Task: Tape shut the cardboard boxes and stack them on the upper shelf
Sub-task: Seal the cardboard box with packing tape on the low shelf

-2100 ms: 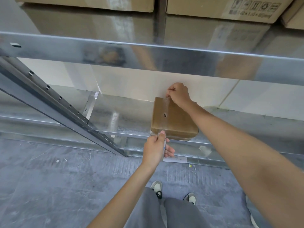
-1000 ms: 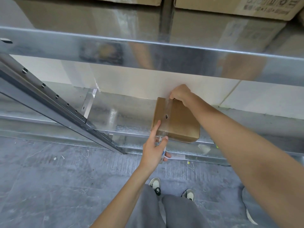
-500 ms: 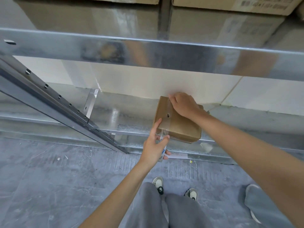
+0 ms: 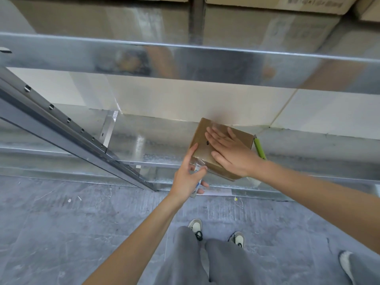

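**Tape strip pressed flat along the box top**

1 small cardboard box (image 4: 200,150) sits at the lower shelf (image 4: 144,145) edge, long axis running 11 to 5 o'clock. Right hand (image 4: 230,150) lies flat on it, fingers straight. Left hand (image 4: 188,175), at its 7 o'clock corner, grips 1 tape roll (image 4: 196,187). 1 green cutter (image 4: 259,149) lies at 3 o'clock.

Lower galvanized shelf (image 4: 156,145) carrying one small cardboard box (image 4: 200,150), sitting at the front edge, slightly overhanging. Green utility knife (image 4: 259,150) lying just beside the box's right side, on the same deck. Upper shelf (image 4: 61,56) bearing larger cartons (image 4: 273,3) side by side. Grey floor (image 4: 61,233) lying below.
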The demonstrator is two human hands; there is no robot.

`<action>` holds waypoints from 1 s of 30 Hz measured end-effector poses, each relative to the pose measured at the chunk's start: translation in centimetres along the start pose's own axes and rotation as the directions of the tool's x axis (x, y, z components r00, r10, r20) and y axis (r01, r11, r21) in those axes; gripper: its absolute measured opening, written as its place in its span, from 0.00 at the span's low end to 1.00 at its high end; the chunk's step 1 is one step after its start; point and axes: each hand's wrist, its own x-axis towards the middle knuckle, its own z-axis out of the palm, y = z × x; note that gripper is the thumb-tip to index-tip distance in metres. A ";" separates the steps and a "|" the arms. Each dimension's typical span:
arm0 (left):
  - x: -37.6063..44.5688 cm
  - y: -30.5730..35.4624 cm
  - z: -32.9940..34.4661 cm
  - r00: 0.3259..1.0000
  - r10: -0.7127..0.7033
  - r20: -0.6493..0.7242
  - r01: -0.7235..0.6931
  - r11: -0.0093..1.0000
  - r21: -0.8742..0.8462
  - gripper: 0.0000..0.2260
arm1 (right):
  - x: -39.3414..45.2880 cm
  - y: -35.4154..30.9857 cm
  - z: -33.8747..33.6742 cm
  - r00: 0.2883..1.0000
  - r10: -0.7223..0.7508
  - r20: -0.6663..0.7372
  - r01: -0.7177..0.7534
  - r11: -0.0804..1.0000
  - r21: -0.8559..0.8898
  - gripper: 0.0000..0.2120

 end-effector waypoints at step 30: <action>-3.4 -3.0 0.4 0.978 -0.129 -0.162 0.031 0.866 -0.499 0.25 | -2.6 -4.1 -0.4 0.927 0.368 -0.065 -0.331 0.888 0.319 0.41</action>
